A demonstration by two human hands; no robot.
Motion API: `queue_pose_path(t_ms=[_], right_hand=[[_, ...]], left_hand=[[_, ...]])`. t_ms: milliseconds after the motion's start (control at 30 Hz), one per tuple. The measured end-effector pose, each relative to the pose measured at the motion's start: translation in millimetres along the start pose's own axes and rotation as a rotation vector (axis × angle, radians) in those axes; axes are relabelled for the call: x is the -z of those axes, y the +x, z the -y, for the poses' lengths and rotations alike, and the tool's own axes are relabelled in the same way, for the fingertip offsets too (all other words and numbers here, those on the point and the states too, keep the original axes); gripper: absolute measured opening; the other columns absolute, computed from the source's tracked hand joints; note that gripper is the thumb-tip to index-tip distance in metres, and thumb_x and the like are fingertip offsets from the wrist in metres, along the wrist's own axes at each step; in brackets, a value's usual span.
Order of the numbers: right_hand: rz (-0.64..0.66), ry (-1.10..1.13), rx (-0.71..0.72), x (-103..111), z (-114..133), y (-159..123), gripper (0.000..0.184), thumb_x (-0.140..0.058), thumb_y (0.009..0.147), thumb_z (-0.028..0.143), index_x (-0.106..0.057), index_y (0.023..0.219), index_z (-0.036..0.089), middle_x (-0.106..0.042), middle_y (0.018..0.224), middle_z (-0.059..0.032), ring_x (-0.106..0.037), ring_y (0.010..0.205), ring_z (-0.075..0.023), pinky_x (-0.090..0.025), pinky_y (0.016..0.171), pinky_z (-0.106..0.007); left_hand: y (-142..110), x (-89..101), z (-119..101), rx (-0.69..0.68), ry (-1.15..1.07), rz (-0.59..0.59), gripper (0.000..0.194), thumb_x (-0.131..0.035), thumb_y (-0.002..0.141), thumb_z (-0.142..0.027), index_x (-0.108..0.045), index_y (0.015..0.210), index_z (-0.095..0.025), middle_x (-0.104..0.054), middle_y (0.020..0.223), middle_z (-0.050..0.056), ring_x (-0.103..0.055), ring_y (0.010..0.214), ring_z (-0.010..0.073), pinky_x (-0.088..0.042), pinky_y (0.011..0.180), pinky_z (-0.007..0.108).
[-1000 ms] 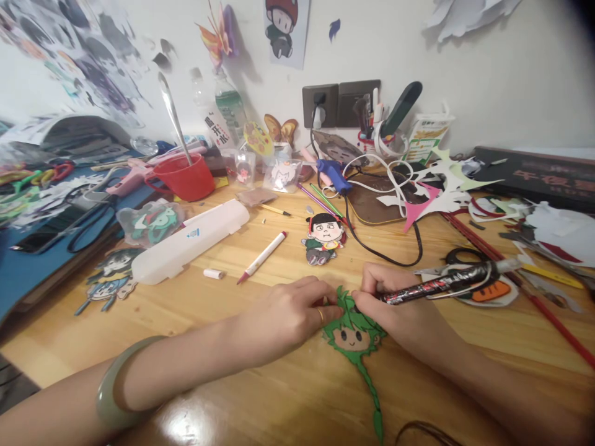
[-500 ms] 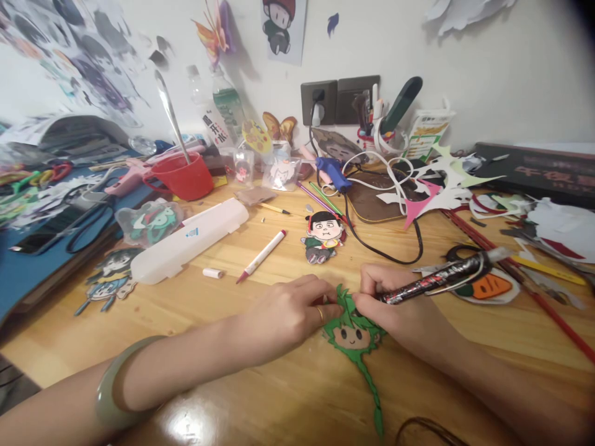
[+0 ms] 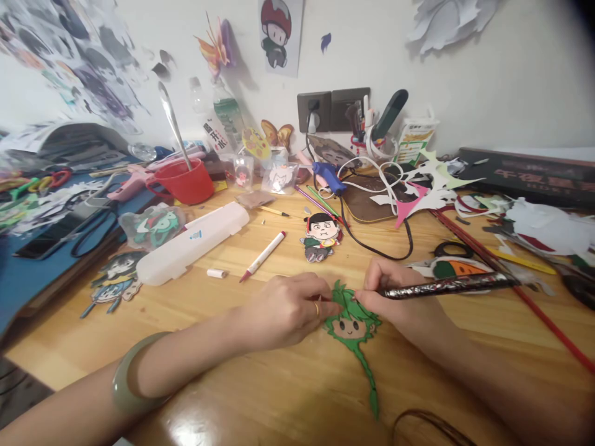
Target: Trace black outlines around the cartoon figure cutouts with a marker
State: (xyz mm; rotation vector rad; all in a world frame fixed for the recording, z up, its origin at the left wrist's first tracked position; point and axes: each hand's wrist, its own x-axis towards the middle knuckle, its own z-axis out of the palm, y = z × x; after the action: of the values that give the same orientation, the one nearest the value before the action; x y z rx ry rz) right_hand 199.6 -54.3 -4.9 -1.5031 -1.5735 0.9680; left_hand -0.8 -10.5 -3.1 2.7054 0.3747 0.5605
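On the wooden table lies a green-haired cartoon cutout (image 3: 349,329) with a smiling face and a long thin green braid. My left hand (image 3: 283,310) is closed at its left side, fingers curled and fingertips pressing on the hair. From the right, my right hand (image 3: 390,296) grips a black patterned marker (image 3: 446,286) close to its tip. The marker slants low toward the right, and its tip is hidden by my fingers at the hair. Dark lines run across the green hair. Behind the hands is another cutout (image 3: 320,237), a black-haired figure.
An uncapped red-tipped marker (image 3: 263,256) and its white cap (image 3: 217,273) lie left of centre. Further left is a white pencil case (image 3: 195,244). A red mug (image 3: 188,183) with a spoon and a blue glue gun (image 3: 329,178) stand behind. Paper scraps crowd the right.
The marker's back end has swung lower, so it lies flatter toward the right. Both hands stay at the green-haired cutout. The camera view has shifted slightly.
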Motion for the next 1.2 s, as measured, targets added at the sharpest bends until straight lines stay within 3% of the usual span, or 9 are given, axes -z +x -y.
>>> queue_pose_path(t_ms=[100,333,667,1200], right_hand=[[0.001,-0.071,0.042,-2.2,-1.6,-2.6,0.024,-0.049,0.07,0.012,-0.033,0.055,0.021,-0.038,0.052,0.0061,-0.036,0.05,-0.0091,-0.028,0.046,-0.023],[-0.002,-0.179,0.066,-2.8,-6.7,-4.3,0.024,-0.052,0.072,0.017,-0.035,0.055,0.02,-0.038,0.049,0.0068,-0.035,0.048,-0.009,-0.026,0.044,-0.022],[0.044,-0.123,0.054,-5.6,-4.9,-4.5,0.023,-0.052,0.074,0.018,-0.036,0.057,0.021,-0.038,0.05,0.0066,-0.034,0.047,-0.0088,-0.025,0.043,-0.022],[0.033,-0.123,0.051,-5.2,-4.1,-4.1,0.026,-0.052,0.072,0.017,-0.033,0.055,0.021,-0.036,0.049,0.007,-0.034,0.047,-0.0092,-0.026,0.043,-0.022]], left_hand=[[0.4,-2.0,0.0,-0.023,0.05,0.055,0.026,-0.04,0.092,-0.018,-0.065,0.093,-0.012,-0.059,0.082,0.008,-0.054,0.07,0.0132,-0.047,0.06,0.024],[3.0,-1.8,0.5,-0.032,0.056,0.049,0.031,-0.037,0.093,-0.021,-0.065,0.097,-0.01,-0.059,0.081,0.01,-0.055,0.069,0.0147,-0.046,0.057,0.025],[5.1,-1.0,-3.7,0.012,0.106,0.109,0.034,-0.033,0.094,-0.023,-0.062,0.092,-0.006,-0.058,0.079,0.009,-0.054,0.068,0.016,-0.045,0.056,0.027],[3.5,-2.9,-2.0,0.022,0.08,0.095,0.032,-0.035,0.094,-0.023,-0.062,0.092,-0.008,-0.058,0.078,0.008,-0.053,0.068,0.0151,-0.044,0.056,0.025]])
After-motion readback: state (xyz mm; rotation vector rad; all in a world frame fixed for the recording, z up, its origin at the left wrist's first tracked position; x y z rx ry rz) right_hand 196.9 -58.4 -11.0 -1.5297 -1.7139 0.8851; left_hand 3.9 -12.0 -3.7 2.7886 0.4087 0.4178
